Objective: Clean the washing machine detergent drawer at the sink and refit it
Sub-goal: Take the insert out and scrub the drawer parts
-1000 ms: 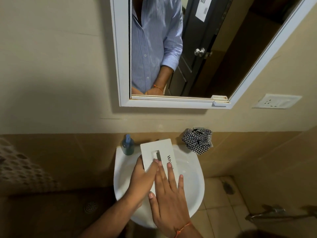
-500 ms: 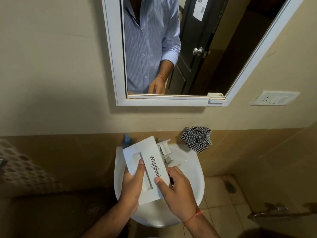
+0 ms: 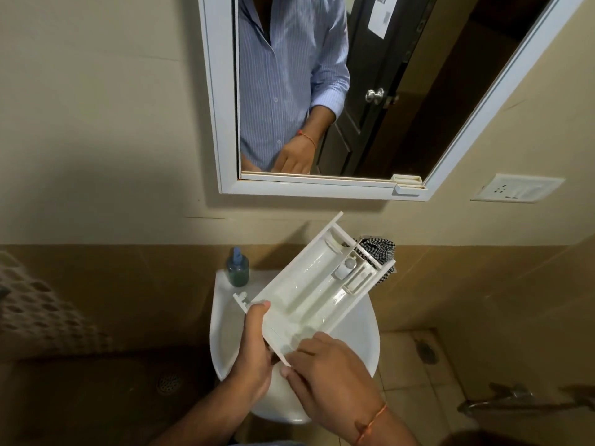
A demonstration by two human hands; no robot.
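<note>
Blue-capped bottle [image 3: 237,268] stands upright on the basin's rear left corner, against the wall. Sink [image 3: 222,333] is a white wall-hung basin; its bowl is largely covered by the work in hand.

Left hand [image 3: 252,352] grips the near left edge of the detergent drawer [image 3: 309,294], thumb lying along the side wall, fingers wrapped underneath and out of sight. The drawer is held clear above the basin, compartments facing up, tilted, running diagonally from the near left up toward the rear right corner, front panel at the far end.

Right hand [image 3: 331,381] closes on the drawer's near end, fingers curled over its rim; an orange thread is tied at the wrist.

Checked cloth [image 3: 381,252] lies at the basin's rear right corner, partly hidden behind the drawer.
</note>
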